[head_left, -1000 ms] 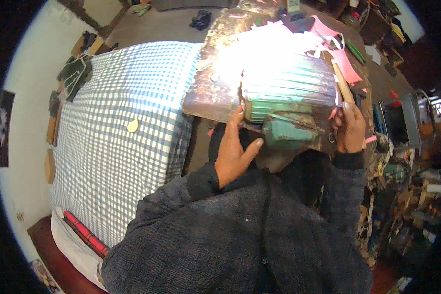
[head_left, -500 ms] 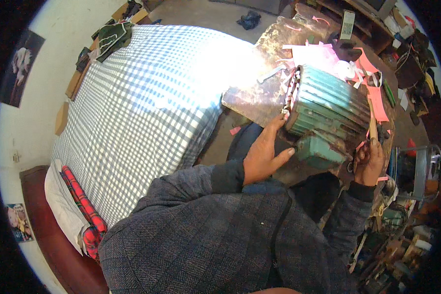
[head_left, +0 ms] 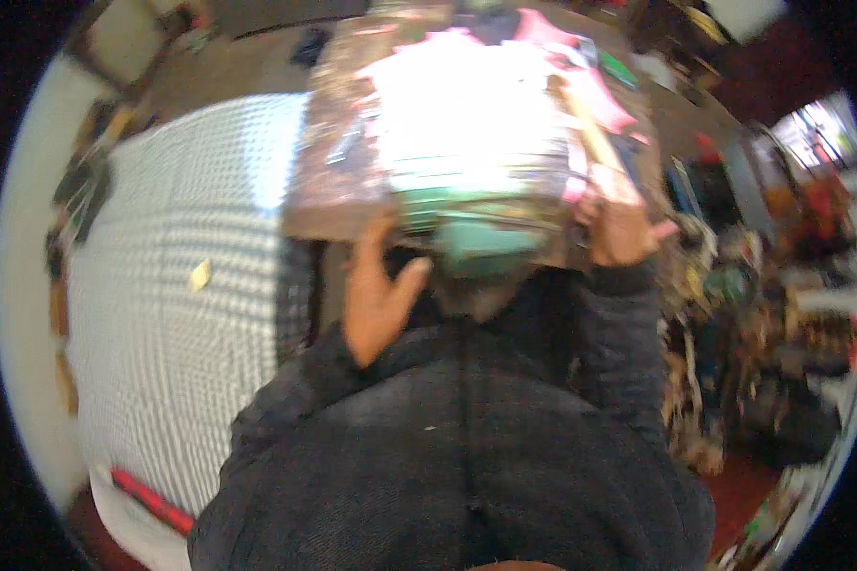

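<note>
A green electric motor with a ribbed casing [head_left: 476,174] lies on its side on the worn table, its box-shaped terminal cover [head_left: 490,246] facing me. Glare washes out much of its upper part. My left hand [head_left: 379,295] is at the motor's left end, thumb spread apart and fingertips against or close to the rim. Beside the right end, my right hand [head_left: 621,226] is closed around the lower part of a pale wooden stick [head_left: 592,133], which slants away from me. Motion blur hides the exact finger positions and whether the stick touches the motor.
Pink paper pieces [head_left: 595,95] lie behind and right of the motor on the brown table [head_left: 328,205]. Left of it stands a bed with a checked sheet [head_left: 181,219], a small yellowish piece [head_left: 200,275] appearing over it. Cluttered parts [head_left: 733,285] fill the floor at right.
My view has swung right, so table, motor and hands appear farther left and the picture is blurred. More of the wooden stick shows above my right hand. My left hand stays by the motor's left end.
</note>
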A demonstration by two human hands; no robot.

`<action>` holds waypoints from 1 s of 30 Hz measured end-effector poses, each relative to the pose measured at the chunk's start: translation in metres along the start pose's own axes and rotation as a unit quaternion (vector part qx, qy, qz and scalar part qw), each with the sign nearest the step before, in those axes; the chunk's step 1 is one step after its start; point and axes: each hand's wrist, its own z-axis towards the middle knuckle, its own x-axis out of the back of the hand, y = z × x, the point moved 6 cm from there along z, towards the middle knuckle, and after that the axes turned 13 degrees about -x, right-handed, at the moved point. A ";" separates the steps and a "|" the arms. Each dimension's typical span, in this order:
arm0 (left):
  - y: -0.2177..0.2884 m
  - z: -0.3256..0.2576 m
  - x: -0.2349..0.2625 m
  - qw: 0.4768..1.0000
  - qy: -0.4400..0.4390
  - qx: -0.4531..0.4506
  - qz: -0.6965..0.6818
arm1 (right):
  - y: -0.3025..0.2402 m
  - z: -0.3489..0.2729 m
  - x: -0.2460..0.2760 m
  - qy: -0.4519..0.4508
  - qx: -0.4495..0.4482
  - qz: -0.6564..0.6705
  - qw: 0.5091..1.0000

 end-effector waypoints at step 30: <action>0.015 0.020 0.007 0.991 0.057 -0.048 -0.108 | -0.003 0.000 -0.003 0.047 -0.088 0.100 0.990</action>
